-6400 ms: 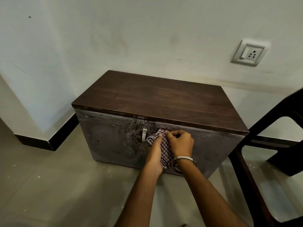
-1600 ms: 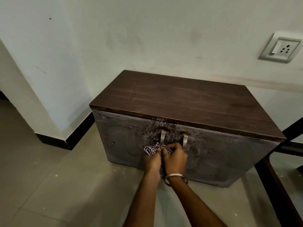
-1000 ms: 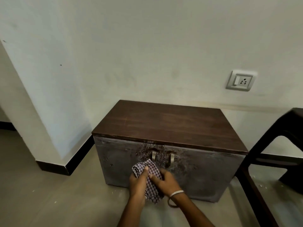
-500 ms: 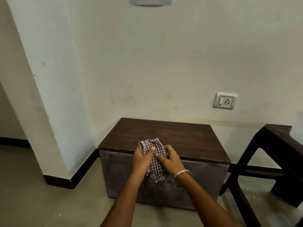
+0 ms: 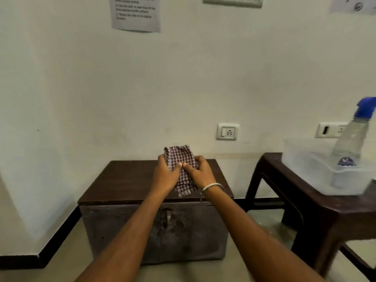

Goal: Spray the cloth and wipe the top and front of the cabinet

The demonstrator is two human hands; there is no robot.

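Left hand: the left hand (image 5: 165, 176) is closed round the left side of the cloth, thumb tip pressed on the fabric near the middle.
Right hand: the right hand (image 5: 200, 174) is closed round the right side of the same cloth, thumb tip just beside the left thumb; a thin silver metal bangle (image 5: 211, 186) sits on the wrist.
Cloth: the purple-and-white checked cloth (image 5: 180, 157) is bunched and held up between both hands, above the rear half of the cabinet top and clear of it; its lower end hangs below the hands.
Cabinet: the low two-door cabinet with dark brown wooden top and dull grey front (image 5: 122, 180) stands on the floor against the cream wall; a metal door handle (image 5: 168, 215) shows near the top centre of the front, which looks smeared.
Side table: a dark brown table (image 5: 335, 212) stands right of the cabinet.
Tub: a clear plastic tub (image 5: 305, 157) rests on the table's rear part.
Spray bottle: a clear spray bottle with blue trigger head (image 5: 352, 139) stands tilted inside the tub.
Wall: a white socket plate (image 5: 227, 131) sits above the cabinet's rear right corner; a printed paper sheet (image 5: 136, 14) hangs higher up, text unreadable.
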